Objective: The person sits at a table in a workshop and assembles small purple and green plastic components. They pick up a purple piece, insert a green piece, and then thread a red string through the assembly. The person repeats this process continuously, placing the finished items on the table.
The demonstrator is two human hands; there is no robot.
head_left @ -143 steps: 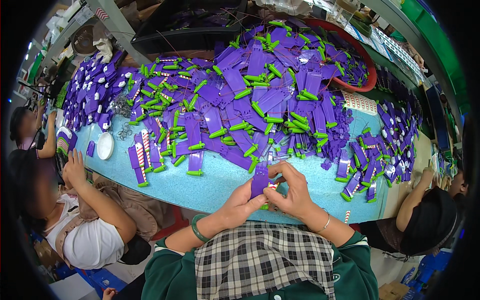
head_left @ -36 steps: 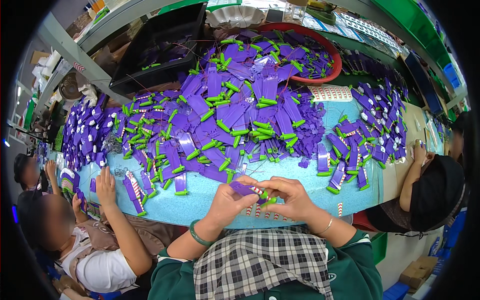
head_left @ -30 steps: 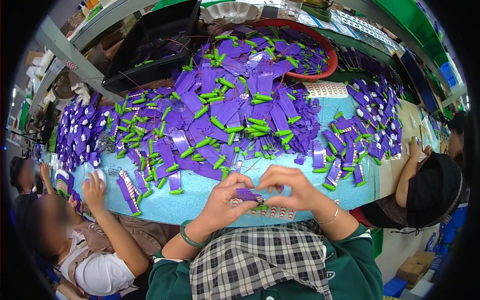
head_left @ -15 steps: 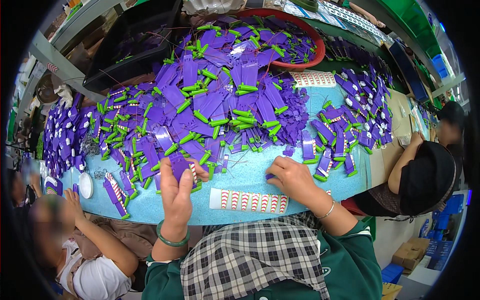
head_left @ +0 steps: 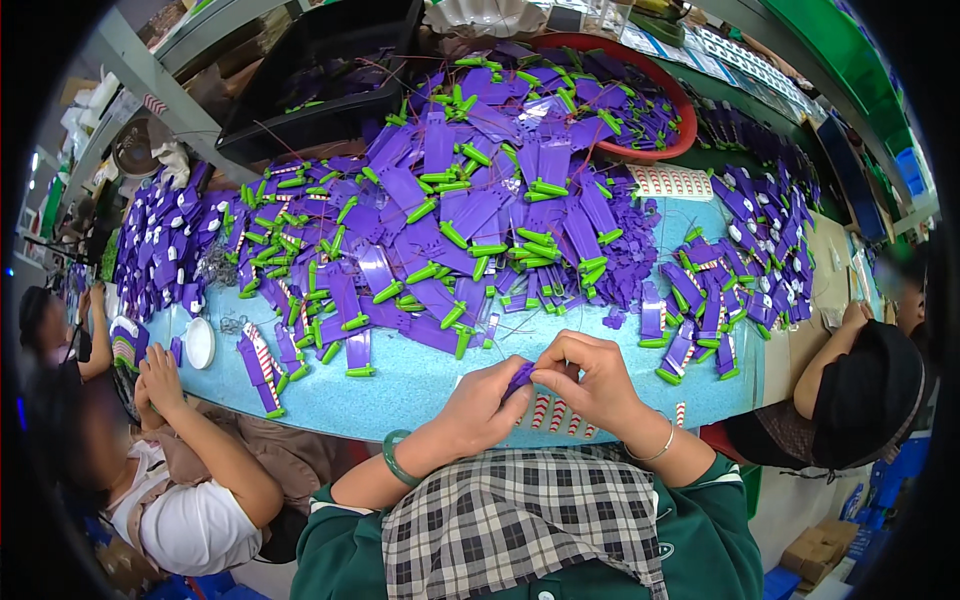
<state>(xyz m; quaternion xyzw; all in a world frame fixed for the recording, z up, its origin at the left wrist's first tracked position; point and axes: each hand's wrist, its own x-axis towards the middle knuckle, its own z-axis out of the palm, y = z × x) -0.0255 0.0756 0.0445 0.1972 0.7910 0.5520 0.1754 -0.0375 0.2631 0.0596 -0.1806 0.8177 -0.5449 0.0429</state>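
The left hand (head_left: 476, 407) has its grip pinched narrow on a small purple plastic piece (head_left: 518, 379), and the right hand (head_left: 594, 380) has thumb and forefinger closed together on that piece's right edge, so it sits between the two grips, above the pale-blue speckled table (head_left: 410, 380). Just below the right grip, partly covered by the hands, lies a white sheet of red-and-white chevron stickers (head_left: 558, 414). Beyond both grips spreads a wide heap of flat purple plastic parts with bright-green tube-shaped ends (head_left: 440, 240); farther off behind it stand a red round plastic basin (head_left: 690, 120) and, toward the left, a black rectangular plastic bin (head_left: 290, 135). Well left of the grips is a white round dish (head_left: 200, 343)
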